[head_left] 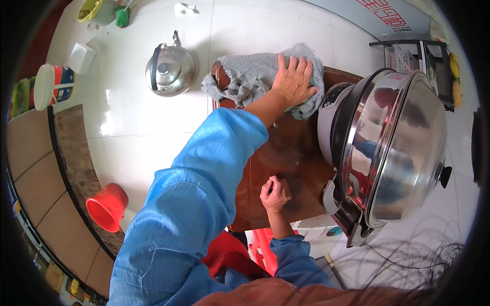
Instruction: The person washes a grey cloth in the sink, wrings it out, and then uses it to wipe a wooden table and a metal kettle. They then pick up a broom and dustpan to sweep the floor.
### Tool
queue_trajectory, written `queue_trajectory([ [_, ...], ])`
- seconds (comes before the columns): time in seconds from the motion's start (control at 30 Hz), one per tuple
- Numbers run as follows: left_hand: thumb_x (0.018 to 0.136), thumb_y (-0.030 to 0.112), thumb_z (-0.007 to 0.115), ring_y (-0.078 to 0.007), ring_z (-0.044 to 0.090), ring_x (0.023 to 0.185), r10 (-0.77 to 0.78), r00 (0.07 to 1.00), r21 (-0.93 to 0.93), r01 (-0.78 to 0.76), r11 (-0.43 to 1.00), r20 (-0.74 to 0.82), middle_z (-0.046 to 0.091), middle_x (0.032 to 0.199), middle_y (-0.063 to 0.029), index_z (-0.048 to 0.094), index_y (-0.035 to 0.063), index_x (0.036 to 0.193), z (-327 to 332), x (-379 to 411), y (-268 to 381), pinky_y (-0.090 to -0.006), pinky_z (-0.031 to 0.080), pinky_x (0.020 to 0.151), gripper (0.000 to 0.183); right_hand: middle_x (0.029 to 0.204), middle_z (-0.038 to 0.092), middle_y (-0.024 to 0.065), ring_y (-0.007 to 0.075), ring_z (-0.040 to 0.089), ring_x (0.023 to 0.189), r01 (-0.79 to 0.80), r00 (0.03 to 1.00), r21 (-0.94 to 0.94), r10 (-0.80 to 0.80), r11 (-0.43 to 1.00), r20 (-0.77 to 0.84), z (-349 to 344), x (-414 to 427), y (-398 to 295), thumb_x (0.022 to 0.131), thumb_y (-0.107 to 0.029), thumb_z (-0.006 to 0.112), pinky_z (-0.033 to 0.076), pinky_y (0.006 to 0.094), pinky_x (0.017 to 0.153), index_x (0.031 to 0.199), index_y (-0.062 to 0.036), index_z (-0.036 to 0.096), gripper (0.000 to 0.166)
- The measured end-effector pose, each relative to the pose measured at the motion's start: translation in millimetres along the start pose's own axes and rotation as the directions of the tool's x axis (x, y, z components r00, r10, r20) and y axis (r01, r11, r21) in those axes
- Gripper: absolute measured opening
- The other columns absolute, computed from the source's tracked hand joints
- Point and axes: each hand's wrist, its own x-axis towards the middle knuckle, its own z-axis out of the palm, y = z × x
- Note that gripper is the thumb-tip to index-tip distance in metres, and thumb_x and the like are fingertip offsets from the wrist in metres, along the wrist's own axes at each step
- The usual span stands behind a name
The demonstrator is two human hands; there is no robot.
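My left hand point(294, 81) lies palm down on a crumpled grey cloth point(250, 70), its fingers spread over the right part. The cloth covers the far end of a glossy reddish-brown tabletop point(283, 149) and hangs partly past the far edge. Closer to my body, my right hand point(275, 193) is curled into a loose fist on the near part of the tabletop, with nothing visible in it. To the right of both hands stands a large electric pan point(363, 141) with a domed, shiny metal lid point(413, 149) and a black knob.
A metal kettle point(170, 70) stands on the white tiled floor beyond the table at left. A red bucket point(107, 208), a white-lidded tub point(53, 86) and a bin point(98, 11) are farther left. A black-framed rack point(434, 72) stands at right; a red plastic stool point(262, 248) is under the near edge.
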Motion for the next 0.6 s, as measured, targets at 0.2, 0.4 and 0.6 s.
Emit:
queue_trajectory([
  [0.2, 0.075, 0.049, 0.053, -0.0306, 0.02, 0.132, 0.189, 0.978, -0.096, -0.197, 0.976, -0.085, 0.025, 0.142, -0.0124, 0.036, 0.0135, 0.132, -9, -65, -20, -0.0538, 0.011, 0.105, 0.07, 0.066, 0.047, 0.007, 0.0257, 0.051, 0.054, -0.006, 0.999, -0.008, 0.007, 1.0, 0.053, -1, 3, -1, 0.073, -0.008, 0.057, 0.041, 0.0361, 0.043, 0.082, -0.0114, 0.054, 0.011],
  [0.4, 0.07, 0.041, 0.062, -0.0286, 0.017, 0.133, 0.283, 0.952, -0.23, -0.252, 0.94, 0.116, 0.022, 0.144, -0.0094, 0.038, 0.0168, 0.132, -49, -167, -7, -0.0499, 0.012, 0.107, 0.071, 0.068, 0.05, 0.0071, 0.0256, 0.054, 0.06, -0.045, 0.998, 0.046, 0.043, 0.998, 0.039, -9, 3, -2, 0.073, -0.009, 0.056, 0.044, 0.0353, 0.048, 0.085, -0.0108, 0.055, 0.012],
  [0.6, 0.069, 0.032, 0.064, -0.028, 0.016, 0.134, 0.141, 0.974, -0.082, -0.128, 0.988, 0.178, 0.022, 0.144, -0.0096, 0.037, 0.0155, 0.133, -52, -237, 19, -0.0489, 0.011, 0.107, 0.072, 0.07, 0.055, 0.0082, 0.0274, 0.055, 0.061, 0.006, 0.985, 0.399, 0.063, 0.917, -0.159, -10, 3, 7, 0.072, -0.008, 0.055, 0.045, 0.0362, 0.052, 0.083, -0.0083, 0.056, 0.01],
])
